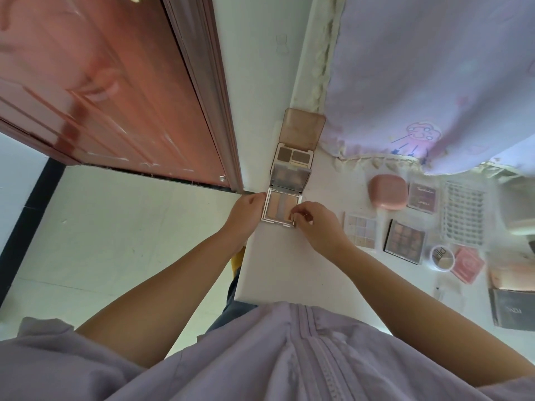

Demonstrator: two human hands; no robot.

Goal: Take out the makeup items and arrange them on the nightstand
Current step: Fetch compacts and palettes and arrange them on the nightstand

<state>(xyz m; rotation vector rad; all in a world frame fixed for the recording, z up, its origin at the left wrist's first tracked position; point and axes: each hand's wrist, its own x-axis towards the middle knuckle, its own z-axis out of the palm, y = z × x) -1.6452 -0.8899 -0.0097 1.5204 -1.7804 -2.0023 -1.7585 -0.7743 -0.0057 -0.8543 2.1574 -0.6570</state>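
Both hands meet on an open palette [282,209] lying on the white nightstand [278,270] near its left edge. The left hand [246,211] holds the palette's left side, fingers curled against its rim; the right hand [311,222] pinches the palette's near right corner between curled fingertips. Its clear lid stands raised on the far side of the grip. Just beyond that lid lies a second open palette [295,154] with brown shades, its tinted lid tipped back toward the wall. To the right of the right hand, apart from it, lie a pale grid palette [360,229], a dark square palette [404,241], a pink rounded case [388,191], a white basket [463,217] and a round pot [441,257]. A lilac curtain [419,82] hangs beyond them.
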